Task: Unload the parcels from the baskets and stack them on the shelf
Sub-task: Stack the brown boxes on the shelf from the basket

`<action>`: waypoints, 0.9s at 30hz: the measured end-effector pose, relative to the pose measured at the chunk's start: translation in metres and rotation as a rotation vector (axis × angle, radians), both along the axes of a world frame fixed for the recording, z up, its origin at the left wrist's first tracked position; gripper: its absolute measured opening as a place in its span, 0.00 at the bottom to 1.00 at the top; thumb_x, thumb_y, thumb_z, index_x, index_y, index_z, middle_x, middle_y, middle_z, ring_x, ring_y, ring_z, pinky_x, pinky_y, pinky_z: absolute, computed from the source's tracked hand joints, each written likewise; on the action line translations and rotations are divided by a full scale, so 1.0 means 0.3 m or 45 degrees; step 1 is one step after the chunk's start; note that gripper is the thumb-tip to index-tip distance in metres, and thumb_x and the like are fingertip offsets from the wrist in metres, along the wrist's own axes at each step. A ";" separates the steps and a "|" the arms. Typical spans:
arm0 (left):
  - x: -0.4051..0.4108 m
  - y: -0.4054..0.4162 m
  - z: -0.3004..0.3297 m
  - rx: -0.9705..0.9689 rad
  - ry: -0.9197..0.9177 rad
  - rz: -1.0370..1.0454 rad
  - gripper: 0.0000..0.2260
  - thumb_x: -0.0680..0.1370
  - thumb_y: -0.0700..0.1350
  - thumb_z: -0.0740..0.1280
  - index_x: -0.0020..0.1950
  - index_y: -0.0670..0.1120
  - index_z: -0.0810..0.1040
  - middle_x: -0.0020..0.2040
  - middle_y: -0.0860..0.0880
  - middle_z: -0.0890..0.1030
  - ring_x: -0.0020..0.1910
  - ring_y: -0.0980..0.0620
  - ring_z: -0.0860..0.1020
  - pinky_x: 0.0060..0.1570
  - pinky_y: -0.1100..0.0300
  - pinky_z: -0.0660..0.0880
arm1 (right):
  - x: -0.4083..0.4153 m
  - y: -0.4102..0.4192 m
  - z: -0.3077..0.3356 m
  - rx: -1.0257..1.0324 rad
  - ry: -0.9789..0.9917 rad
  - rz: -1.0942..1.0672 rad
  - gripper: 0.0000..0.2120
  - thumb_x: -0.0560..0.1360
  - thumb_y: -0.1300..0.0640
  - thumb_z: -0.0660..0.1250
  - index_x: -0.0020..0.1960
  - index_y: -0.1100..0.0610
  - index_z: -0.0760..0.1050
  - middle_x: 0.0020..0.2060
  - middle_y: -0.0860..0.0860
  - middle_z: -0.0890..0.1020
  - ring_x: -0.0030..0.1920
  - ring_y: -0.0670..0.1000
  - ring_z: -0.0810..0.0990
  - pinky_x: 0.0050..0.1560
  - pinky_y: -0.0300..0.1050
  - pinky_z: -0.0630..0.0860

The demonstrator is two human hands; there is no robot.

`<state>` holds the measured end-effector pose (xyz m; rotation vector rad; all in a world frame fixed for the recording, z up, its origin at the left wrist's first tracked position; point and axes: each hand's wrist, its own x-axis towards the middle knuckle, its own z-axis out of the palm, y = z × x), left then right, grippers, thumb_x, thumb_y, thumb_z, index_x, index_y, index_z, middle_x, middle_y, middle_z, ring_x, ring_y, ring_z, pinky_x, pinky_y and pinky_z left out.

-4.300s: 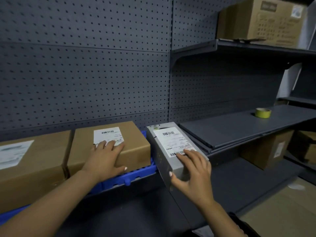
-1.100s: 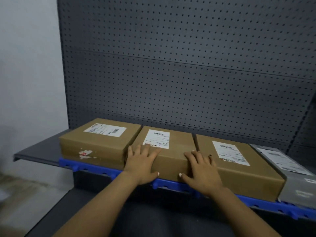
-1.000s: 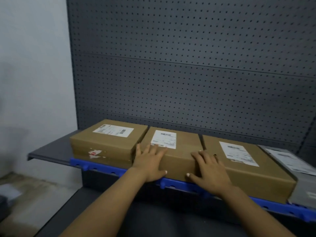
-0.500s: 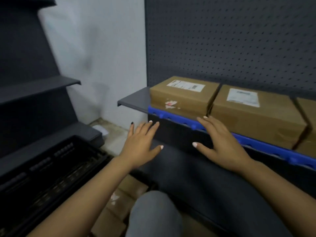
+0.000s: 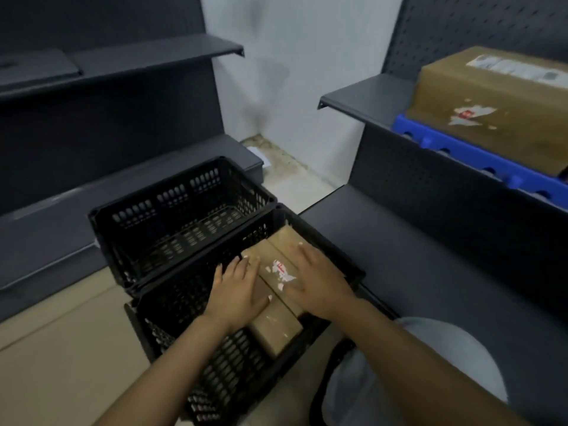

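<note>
Head cam: near basket [image 5: 172, 305] w/ brown parcels [image 5: 273, 325], left hand [image 5: 236, 292] & right hand [image 5: 316, 282] flat-fingered grip on them; far basket [image 5: 123, 216] beside.

matt cardboard parcels [image 5: 278, 273], perforated black plastic basket [image 5: 215, 379], matt metal shelf [image 5: 368, 93]

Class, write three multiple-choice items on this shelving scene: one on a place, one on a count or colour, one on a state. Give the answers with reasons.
1. Where are both hands?
A. On parcels in the near basket
B. On the shelf
C. On the floor

2. How many black baskets are there?
A. One
B. Two
C. Four

3. What does the far basket hold?
A. Parcels
B. Tape
C. Nothing visible

Answers:
1 A, the left hand and right hand lie on brown parcels inside the near basket.
2 B, two stand side by side.
3 C, the far basket shows only its bare slotted floor.
</note>
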<state>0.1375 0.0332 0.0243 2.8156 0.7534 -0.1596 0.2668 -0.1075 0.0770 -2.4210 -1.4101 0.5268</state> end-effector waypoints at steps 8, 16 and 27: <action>-0.135 -0.049 -0.232 -0.135 0.284 0.117 0.39 0.77 0.65 0.56 0.78 0.50 0.40 0.79 0.47 0.45 0.77 0.46 0.42 0.73 0.41 0.41 | -0.050 -0.068 -0.309 -0.593 -0.158 0.190 0.39 0.76 0.35 0.52 0.78 0.50 0.37 0.78 0.54 0.44 0.77 0.57 0.42 0.72 0.63 0.39; -0.279 -0.054 -0.310 -0.139 0.334 0.222 0.44 0.68 0.71 0.41 0.78 0.50 0.40 0.79 0.46 0.46 0.77 0.46 0.43 0.74 0.47 0.44 | -0.097 -0.008 -0.384 -0.613 0.021 0.182 0.41 0.75 0.38 0.60 0.78 0.50 0.41 0.77 0.57 0.46 0.77 0.58 0.45 0.74 0.58 0.42; -0.209 -0.100 -0.379 -0.347 0.313 0.220 0.38 0.78 0.63 0.57 0.78 0.51 0.39 0.79 0.49 0.44 0.78 0.49 0.44 0.75 0.47 0.48 | -0.149 0.020 -0.430 -0.824 0.204 0.237 0.43 0.75 0.34 0.58 0.78 0.47 0.37 0.78 0.57 0.46 0.77 0.60 0.42 0.74 0.60 0.40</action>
